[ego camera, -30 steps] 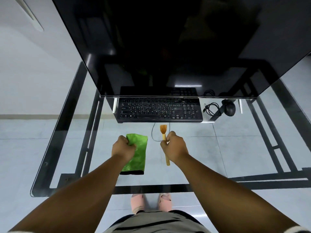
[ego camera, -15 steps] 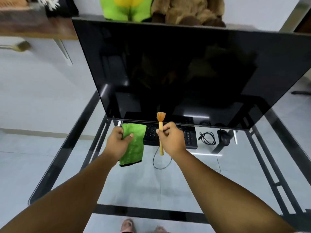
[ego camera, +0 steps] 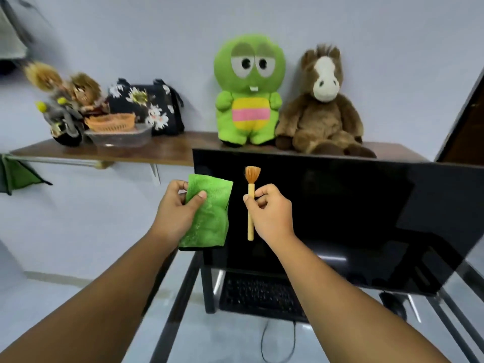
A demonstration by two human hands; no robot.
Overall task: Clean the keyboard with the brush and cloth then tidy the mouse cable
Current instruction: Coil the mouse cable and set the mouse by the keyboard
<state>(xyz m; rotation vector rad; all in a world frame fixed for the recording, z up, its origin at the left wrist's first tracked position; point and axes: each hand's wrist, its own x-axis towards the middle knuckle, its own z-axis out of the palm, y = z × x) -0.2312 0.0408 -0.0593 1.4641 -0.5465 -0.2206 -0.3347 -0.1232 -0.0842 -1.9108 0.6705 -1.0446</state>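
While both tools hang raised at centre frame, the cleaning itself has not begun.

Head view, left hand: the left hand (ego camera: 176, 210) pinches a green cloth (ego camera: 209, 214) by its upper left corner, thumb across the front, fingers behind; the cloth hangs free, touching nothing below.

Head view, right hand: the right hand (ego camera: 269, 209) holds a small wooden brush (ego camera: 251, 203) upright, handle pinched between thumb and curled fingers, orange bristles uppermost, just right of the cloth.

Keyboard: the black keyboard (ego camera: 258, 294) lies low in the frame, partly tucked under the dark monitor (ego camera: 353, 218), on the glass tabletop (ego camera: 227, 339).

Mouse and cable: the mouse (ego camera: 394, 303) shows at lower right, blurred; a thin cable (ego camera: 264, 344) loops in front of the keyboard, though whose cable it is cannot be told.

Background: a green plush toy (ego camera: 248, 90) and a brown plush horse (ego camera: 320, 103) sit on a wall shelf (ego camera: 146, 148) at upper centre.

Step in hand, as judged: bring the brush down to the keys first. Turn it so the bristles point downward, grip nearer the ferrule for control, and sweep lightly along the rows toward one edge. Keep the cloth clear for the wipe to follow.
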